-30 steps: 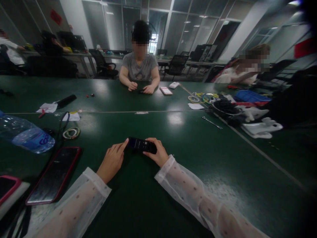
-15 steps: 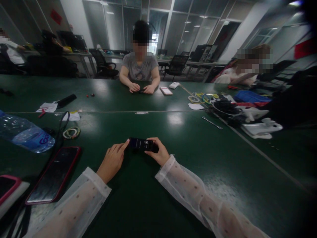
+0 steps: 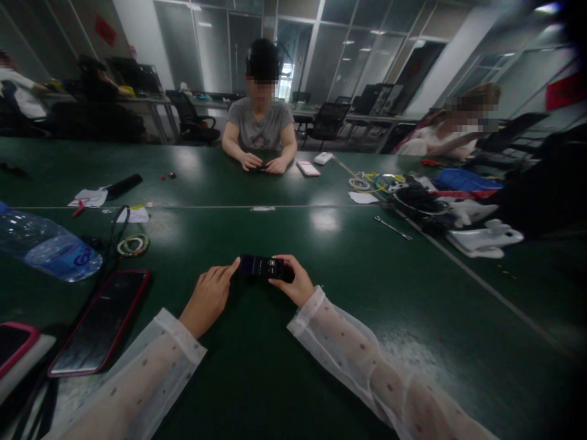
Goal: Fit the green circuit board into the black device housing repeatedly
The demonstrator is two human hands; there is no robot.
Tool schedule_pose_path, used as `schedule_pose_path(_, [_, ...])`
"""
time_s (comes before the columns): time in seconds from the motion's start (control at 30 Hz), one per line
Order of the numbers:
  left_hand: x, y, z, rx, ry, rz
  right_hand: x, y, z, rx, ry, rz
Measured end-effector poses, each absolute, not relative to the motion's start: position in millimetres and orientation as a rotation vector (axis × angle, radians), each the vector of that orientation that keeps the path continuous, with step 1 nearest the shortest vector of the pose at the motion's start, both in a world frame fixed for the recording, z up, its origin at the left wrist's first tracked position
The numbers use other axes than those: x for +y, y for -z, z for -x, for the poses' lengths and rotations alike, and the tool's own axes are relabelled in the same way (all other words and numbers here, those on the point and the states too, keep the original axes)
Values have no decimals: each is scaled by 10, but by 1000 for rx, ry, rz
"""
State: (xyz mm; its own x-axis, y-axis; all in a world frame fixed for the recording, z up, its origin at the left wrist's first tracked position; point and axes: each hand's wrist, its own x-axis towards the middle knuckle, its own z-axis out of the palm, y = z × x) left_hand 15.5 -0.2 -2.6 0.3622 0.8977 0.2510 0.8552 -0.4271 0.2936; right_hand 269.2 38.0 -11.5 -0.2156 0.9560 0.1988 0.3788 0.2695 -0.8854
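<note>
A small black handheld device [image 3: 260, 267] with a lit screen and small pale icons lies lengthwise between my hands, just above or on the green table. My right hand [image 3: 296, 282] is closed round its right end, thumb on the near side and fingers over the far side. My left hand [image 3: 208, 296] reaches its left end with the index fingertip on the corner. The other left fingers are curled, and the left thumb is hidden. The exact kind of device is too dark to make out.
To my left are a red-cased phone [image 3: 101, 324], a water bottle [image 3: 50, 247], another pink-cased phone [image 3: 16, 348] and a beaded bracelet [image 3: 132, 244]. A wrench [image 3: 392, 227] and a pile of cables [image 3: 419, 201] lie right. Opposite sits a person [image 3: 260, 122], hands on a dark object.
My hands and the device keep the same place and grip. The view has shifted very slightly.
</note>
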Motion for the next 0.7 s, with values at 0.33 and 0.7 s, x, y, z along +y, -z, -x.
schedule_pose_path(0.33, [-6,18,-156,1633,-583,-2496,348,74,-2674,-1781,-891,1282])
schedule_pose_path(0.7, [-3,24,-173,1638,-595,-2496,334,102,-2655,-1845,-753,1296])
